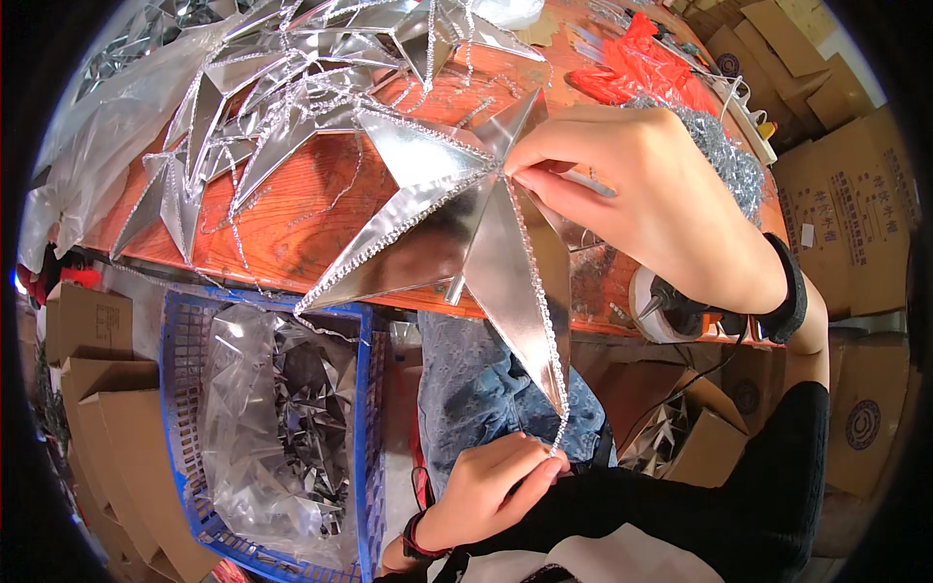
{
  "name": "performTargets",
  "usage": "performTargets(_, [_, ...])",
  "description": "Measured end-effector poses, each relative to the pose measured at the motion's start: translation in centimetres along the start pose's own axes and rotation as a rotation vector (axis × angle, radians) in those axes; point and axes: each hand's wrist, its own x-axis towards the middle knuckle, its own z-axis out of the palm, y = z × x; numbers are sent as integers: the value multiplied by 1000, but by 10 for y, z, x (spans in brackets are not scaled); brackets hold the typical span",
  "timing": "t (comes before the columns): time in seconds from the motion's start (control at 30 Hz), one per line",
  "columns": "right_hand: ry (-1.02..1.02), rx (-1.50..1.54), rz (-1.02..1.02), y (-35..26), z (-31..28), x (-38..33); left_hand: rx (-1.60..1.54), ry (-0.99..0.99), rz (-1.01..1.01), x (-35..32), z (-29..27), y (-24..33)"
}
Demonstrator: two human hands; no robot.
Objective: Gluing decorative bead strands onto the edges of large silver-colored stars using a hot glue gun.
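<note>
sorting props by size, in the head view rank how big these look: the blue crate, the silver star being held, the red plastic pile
1. blue crate and silver star: alike in span, and the star is nearer the camera, so unranked
2. red plastic pile: smallest, though farthest

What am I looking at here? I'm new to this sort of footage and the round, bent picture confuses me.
There is no machine: a camera worn on a person's head looks down at their two bare hands, and its wide lens bends straight edges. The right hand pinches the centre of a shiny silver star, whose edges carry a beaded silver trim. The left hand pinches the star's lowest tip, near the person's lap. Behind lies an orange wooden table with more silver stars, red plastic pieces and a heap of silver tinsel. Below it, a blue crate holds a clear bag of silver pieces. Cardboard boxes stand around.
</note>
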Motion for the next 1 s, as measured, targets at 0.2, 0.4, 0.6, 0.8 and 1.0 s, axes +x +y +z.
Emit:
performTargets(0.2, [-62,58,58,0,-8,-3,-8,66,-187,10,1,-14])
performTargets(0.4, [86,138,30,-21,-30,-20,366,354,-328,2,-36,-74])
performTargets(0.6, [35,27,479,-21,-68,-94,441,598,-308,4,-51,-54])
performTargets(0.8, [-18,-22,811,24,-43,-168,-13,539,-62,34,-39,-4])
performTargets(1.0, [64,254,934,26,-26,-177,-18,619,-180,75,-34,14])
